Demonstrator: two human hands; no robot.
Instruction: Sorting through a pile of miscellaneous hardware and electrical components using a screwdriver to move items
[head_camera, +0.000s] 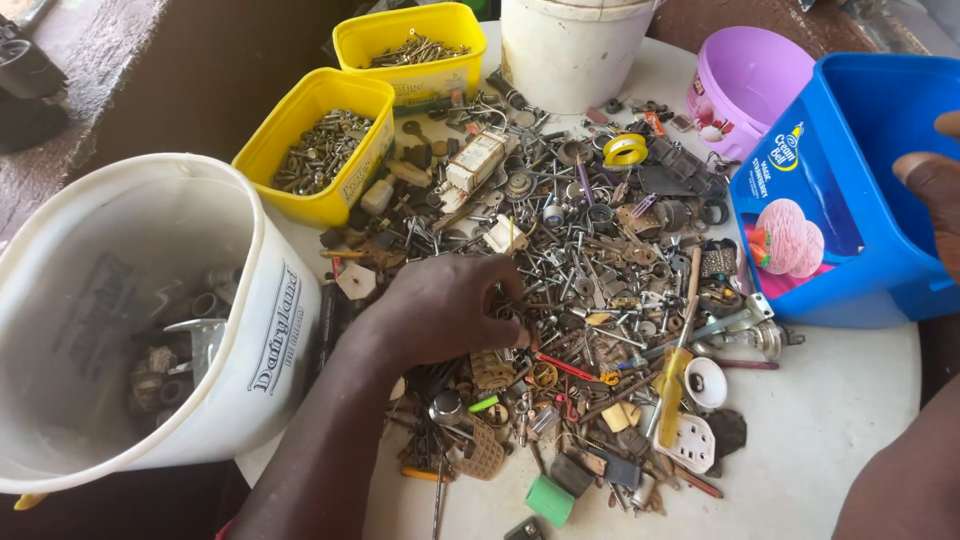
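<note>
The left hand (440, 310) is laid on the scrap-metal pile (580, 260), fingers curled narrowly among screws beneath them. The blue tub (850, 190) is gripped at its rim by the right hand (940, 190).

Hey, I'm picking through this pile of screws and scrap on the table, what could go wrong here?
1. The left hand digs bare into the pile of screws and sharp metal bits; a prick or cut seems likely.
2. The right hand grips the rim of the blue tub, which is tilted at the table edge; it could slip off.
3. The white bucket overhangs the table's left edge, close to the left forearm; a nudge might tip it.
</note>
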